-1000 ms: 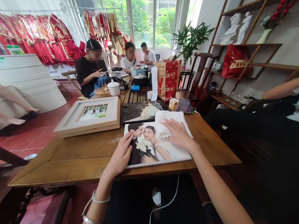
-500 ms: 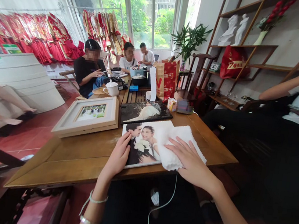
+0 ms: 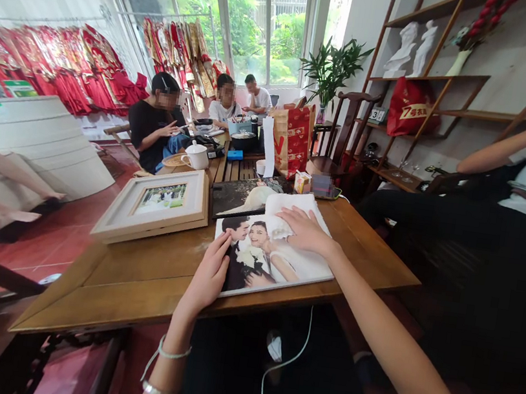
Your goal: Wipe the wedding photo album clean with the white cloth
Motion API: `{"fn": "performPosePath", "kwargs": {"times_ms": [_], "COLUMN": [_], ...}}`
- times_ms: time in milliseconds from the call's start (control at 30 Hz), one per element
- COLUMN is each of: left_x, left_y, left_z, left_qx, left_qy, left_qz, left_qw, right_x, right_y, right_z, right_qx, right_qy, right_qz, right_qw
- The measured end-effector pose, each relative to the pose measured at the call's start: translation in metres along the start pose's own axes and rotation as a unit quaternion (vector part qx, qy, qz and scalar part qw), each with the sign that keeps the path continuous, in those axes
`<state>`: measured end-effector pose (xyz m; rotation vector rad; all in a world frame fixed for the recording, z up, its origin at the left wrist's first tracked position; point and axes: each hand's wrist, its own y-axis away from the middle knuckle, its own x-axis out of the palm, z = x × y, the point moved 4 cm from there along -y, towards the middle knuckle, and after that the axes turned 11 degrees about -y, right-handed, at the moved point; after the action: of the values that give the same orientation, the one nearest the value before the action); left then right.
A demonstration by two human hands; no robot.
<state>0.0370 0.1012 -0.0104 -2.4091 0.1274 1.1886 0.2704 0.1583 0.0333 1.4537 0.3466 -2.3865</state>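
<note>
A white-edged wedding photo panel point(image 3: 253, 264), showing a couple, lies flat at the near edge of the wooden table point(image 3: 135, 270). My left hand point(image 3: 209, 272) rests along its left edge, fingers extended and the tips on the print. On the panel's upper right part, my right hand point(image 3: 310, 235) holds a white towel point(image 3: 294, 203) pressed beneath its fingers. The towel is bunched near the fingertips and reaches past the panel's far edge, covering part of a darker photo panel point(image 3: 233, 198) behind. What lies under the palm is hidden.
Light wooden picture frames point(image 3: 106, 227) are stacked at the left. Farther back stand a white lidded mug point(image 3: 196, 156), a paper bag point(image 3: 293, 137), a small box point(image 3: 302, 182) and a phone point(image 3: 325, 187). A white cable point(image 3: 286, 360) hangs below the table. Several people sit around.
My right hand has slid the towel away from me and slightly left, uncovering the panel's lower right part. The towel now overlaps the dark panel behind. My left hand stays put.
</note>
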Motion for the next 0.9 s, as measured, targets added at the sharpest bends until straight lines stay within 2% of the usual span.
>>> {"fn": "performPosePath", "kwargs": {"times_ms": [100, 200, 500, 600, 733, 900], "left_x": [0.0, 0.0, 0.0, 0.0, 0.0, -0.001], "left_y": [0.0, 0.0, 0.0, 0.0, -0.001, -0.001], "left_z": [0.0, 0.0, -0.001, -0.001, 0.0, 0.001], "left_qx": [0.007, 0.011, -0.007, -0.01, -0.009, 0.0], "left_qy": [0.002, -0.001, 0.002, -0.003, -0.009, -0.008], "left_qz": [-0.012, -0.013, 0.002, 0.004, 0.004, 0.003], "left_qw": [1.0, 1.0, 1.0, 1.0, 1.0, 1.0], "right_x": [0.003, 0.008, 0.023, 0.023, 0.019, 0.02], "right_y": [-0.004, 0.006, 0.085, 0.1, 0.096, 0.069], "right_z": [-0.001, 0.002, 0.022, 0.025, 0.024, 0.021], "right_qx": [0.007, -0.004, -0.058, -0.073, -0.079, -0.057], "right_qy": [0.005, 0.018, 0.026, 0.016, 0.0, 0.003], "right_qz": [-0.007, -0.027, -0.043, -0.033, -0.02, -0.035], "right_qw": [1.0, 0.999, 0.997, 0.997, 0.997, 0.998]}}
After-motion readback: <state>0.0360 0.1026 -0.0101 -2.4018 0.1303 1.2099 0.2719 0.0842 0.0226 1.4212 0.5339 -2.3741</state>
